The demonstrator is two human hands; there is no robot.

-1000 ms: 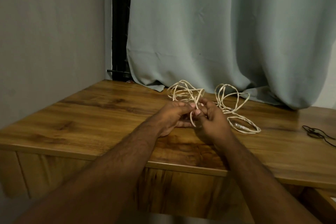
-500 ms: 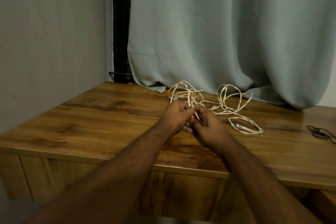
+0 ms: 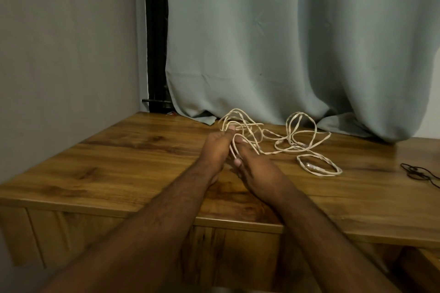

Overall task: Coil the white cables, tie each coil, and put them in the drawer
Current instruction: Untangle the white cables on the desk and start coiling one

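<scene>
Both hands met over the middle of the counter, close together with the white cable between them. The left hand was curled around several strands, its thumb tip up against the loops at the far side. The right hand lay just beside it, its thumb pressing a loop that ran up between the two hands, fingers curled under. The rest of the cable sprawled loose to the right and far side, near the curtain. A small tied coil lay flat further right. A dark cord sat at the right edge.
</scene>
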